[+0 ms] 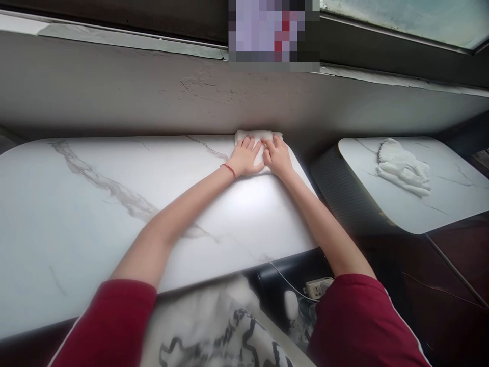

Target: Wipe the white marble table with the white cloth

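A folded white cloth [247,135] lies at the far right corner of a white marble-patterned table [95,229], close to the wall. My left hand [246,157] rests flat on top of it with the fingers spread, a red cord bracelet around the wrist. Just to its right, almost touching, my right hand [278,157] has its fingers bent and closed on the cloth's right part. Both arms reach forward over the tabletop. Part of the cloth is hidden beneath the hands.
A second marble-patterned table [451,183] stands to the right across a gap, with a crumpled white cloth [403,165] on it. Behind runs a grey wall [133,92] below a window ledge. Below the near edge are a power strip [318,288], a white cable and a printed white bag [214,326].
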Available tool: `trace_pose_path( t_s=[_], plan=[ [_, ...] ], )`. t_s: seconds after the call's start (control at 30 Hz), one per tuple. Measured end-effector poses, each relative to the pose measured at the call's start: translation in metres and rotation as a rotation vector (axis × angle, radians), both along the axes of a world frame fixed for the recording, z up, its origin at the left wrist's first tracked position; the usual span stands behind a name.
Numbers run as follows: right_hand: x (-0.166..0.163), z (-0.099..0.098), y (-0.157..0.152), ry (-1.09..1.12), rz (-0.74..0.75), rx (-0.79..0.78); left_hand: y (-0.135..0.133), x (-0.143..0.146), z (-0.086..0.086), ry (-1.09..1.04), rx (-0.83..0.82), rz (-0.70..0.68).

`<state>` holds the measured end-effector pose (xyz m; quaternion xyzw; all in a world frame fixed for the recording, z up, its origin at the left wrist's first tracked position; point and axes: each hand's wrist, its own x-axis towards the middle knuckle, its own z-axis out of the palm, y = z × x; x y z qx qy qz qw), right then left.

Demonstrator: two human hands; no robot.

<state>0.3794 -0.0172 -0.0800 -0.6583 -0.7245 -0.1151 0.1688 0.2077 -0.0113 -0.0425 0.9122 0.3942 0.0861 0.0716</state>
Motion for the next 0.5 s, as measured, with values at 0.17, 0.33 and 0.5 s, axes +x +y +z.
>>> trace_pose_path(
  t_s=[0.17,0.33,0.5],
  plan=[
    [-0.021,0.003,-0.047,-0.041,0.003,-0.037,-0.036,-0.022,-0.004,0.035,0.053,-0.040],
    [-0.046,0.011,-0.118,-0.082,0.024,-0.056,-0.091,-0.050,-0.010,0.025,0.079,-0.106],
    [-0.065,0.028,-0.191,-0.223,0.033,-0.135,-0.154,-0.067,-0.008,0.063,0.065,-0.160]
  ],
)
